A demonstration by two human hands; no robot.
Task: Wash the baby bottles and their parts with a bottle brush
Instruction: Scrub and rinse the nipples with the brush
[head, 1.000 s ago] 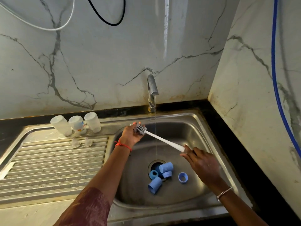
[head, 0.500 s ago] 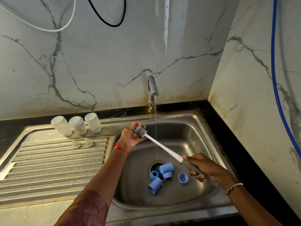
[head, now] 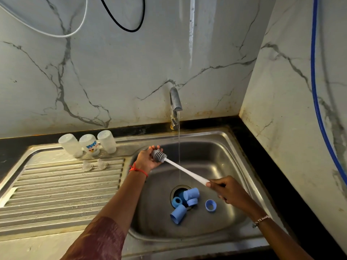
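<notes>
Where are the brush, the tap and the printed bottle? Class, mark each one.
brush (head: pixel 187 172): head view, middle of its white shaft.
tap (head: pixel 175 102): head view, on the metal spout.
printed bottle (head: pixel 90 144): head view, on its side wall, at the print.

The drainboard lies left of the basin, and the tap stands behind the basin. Three bottles stand in a row at the back of the drainboard, with two nipples just in front of them. In the basin, caps lie on and around the drain, with one ring apart to their right. The brush spans the basin above them, its head in my left hand and its handle in my right hand.
</notes>
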